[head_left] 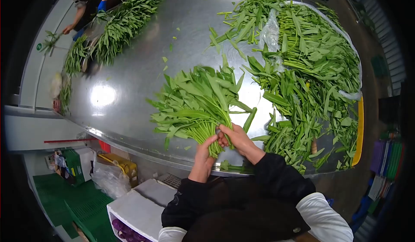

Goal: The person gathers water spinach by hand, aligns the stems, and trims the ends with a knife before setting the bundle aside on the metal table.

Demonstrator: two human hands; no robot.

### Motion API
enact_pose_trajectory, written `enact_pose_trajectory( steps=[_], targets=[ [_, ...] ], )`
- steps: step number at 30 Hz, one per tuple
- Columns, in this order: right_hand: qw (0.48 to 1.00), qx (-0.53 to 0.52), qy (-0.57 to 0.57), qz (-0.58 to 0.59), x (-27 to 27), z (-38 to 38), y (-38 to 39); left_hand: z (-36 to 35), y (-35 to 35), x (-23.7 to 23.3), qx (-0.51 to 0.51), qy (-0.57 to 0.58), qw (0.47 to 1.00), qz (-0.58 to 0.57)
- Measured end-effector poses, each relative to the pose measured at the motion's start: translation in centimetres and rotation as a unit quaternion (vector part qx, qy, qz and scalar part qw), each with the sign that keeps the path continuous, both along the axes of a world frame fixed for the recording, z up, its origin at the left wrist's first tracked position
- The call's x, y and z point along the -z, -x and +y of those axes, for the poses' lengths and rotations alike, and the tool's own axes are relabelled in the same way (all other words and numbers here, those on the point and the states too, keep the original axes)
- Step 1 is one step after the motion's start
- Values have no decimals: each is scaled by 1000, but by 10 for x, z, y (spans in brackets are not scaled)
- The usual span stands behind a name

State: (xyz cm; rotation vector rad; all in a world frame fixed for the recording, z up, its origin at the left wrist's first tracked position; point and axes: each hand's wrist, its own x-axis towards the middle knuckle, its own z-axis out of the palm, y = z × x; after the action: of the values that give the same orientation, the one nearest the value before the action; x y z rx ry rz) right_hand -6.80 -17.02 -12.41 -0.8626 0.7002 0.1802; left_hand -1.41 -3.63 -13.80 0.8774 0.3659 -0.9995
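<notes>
Here both hands meet at the near edge of the steel bench (pixel 129 69), closed around the stem ends of a bunch of greens (pixel 194 103). The left hand (pixel 203 155) grips the cut stems from below with its fingers curled up around them, and the right hand (pixel 240 140) wraps the same stems just beyond it, thumb across the top, so the two hands touch. The bunch fans out away from the hands, its leaves spread flat on the bench ahead and to the left of them. To the right of the right hand, and reaching well beyond it, lies a big loose heap of greens (pixel 311 69), partly on a clear plastic sheet (pixel 270 30). Far ahead and to the left of the hands, a long row of greens (pixel 121 26) lies along the far side of the bench, where another person's blue-gloved hand (pixel 102 5) rests on it. Below the left hand, off the bench, stands a white box (pixel 138 207).
</notes>
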Motion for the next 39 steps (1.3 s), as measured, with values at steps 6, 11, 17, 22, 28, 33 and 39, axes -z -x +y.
enact_pose_trajectory(
  steps=[6,11,17,22,28,33,39],
  targets=[
    [893,-26,417,-168,14,4,5,0,2,1,-36,-46,998,-40],
    [836,-91,525,-133,6,-2,7,6,3,13,-35,9,999,22],
    [793,-199,568,-93,-8,-6,9,15,4,22,21,8,999,26],
    [835,-282,472,-35,-30,-19,9,17,2,17,54,7,998,29],
    [877,-269,399,3,-17,-23,15,16,4,22,51,44,996,52],
    [812,-285,510,-20,-14,-13,14,21,6,25,41,-10,997,59],
    [789,-260,554,57,-73,-50,0,12,-5,12,130,55,990,28]
  ],
)
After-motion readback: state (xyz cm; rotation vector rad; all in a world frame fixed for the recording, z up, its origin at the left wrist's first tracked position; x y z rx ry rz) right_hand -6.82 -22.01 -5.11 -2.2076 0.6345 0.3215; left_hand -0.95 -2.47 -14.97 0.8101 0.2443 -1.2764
